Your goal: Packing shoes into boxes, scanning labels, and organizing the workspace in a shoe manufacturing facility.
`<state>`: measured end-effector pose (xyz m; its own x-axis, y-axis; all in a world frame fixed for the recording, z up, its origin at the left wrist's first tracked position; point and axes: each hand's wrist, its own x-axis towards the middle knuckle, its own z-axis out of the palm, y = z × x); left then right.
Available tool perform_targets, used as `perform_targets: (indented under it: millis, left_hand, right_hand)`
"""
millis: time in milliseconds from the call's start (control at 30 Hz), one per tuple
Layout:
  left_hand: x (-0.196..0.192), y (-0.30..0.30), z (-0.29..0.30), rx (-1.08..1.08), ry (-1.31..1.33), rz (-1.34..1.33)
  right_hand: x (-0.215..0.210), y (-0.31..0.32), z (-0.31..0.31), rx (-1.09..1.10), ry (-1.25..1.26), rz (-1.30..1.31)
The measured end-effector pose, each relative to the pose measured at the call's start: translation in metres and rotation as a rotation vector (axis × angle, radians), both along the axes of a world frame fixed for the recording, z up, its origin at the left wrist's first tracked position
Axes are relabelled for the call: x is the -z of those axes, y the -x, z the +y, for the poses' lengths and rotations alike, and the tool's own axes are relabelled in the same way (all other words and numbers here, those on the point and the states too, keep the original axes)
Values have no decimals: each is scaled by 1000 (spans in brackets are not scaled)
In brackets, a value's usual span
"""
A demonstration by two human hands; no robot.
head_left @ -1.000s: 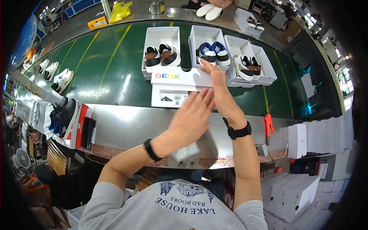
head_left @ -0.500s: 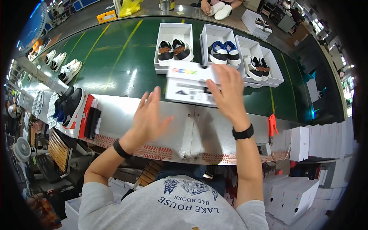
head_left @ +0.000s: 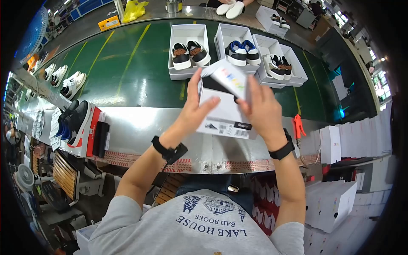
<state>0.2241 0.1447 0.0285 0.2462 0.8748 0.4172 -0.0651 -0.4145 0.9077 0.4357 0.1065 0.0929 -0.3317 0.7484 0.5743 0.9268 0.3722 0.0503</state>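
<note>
A white shoebox (head_left: 224, 109) is tilted in front of me, above the metal ledge's edge with the green belt. Its lid (head_left: 230, 79), with coloured lettering, stands partly raised, showing a dark gap at the far left. My left hand (head_left: 192, 111) is closed on the box's left side, thumb across its face. My right hand (head_left: 264, 111) grips the right side at the lid, thumb on the front. Beyond them, open white boxes hold black-and-white sneakers with brown patches (head_left: 190, 55), blue-lined sneakers (head_left: 242, 53) and another pair (head_left: 277, 66).
Dark sneakers (head_left: 76, 123) lie on a red-and-white box (head_left: 92, 131) at left. More sneakers (head_left: 73, 85) stand on the green belt (head_left: 144, 72). An orange air gun (head_left: 298, 126) is at right, near stacked white boxes (head_left: 331, 204). A co-worker handles white shoes (head_left: 230, 9) across the belt.
The shoebox has come nearer and turned, and its lid has lifted partly. My left hand, apart from the box before, now holds its left side. My right hand has kept its hold.
</note>
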Motion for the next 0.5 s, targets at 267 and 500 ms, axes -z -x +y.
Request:
perform_targets:
  millis: [267,500]
  left_hand:
    - [20,75,-85,182,-397,846]
    - [10,157,-103,157,-245,1092]
  right_hand:
    - [87,-61,-97,436,245,1553]
    - [174,-39,-163,435,248,2287]
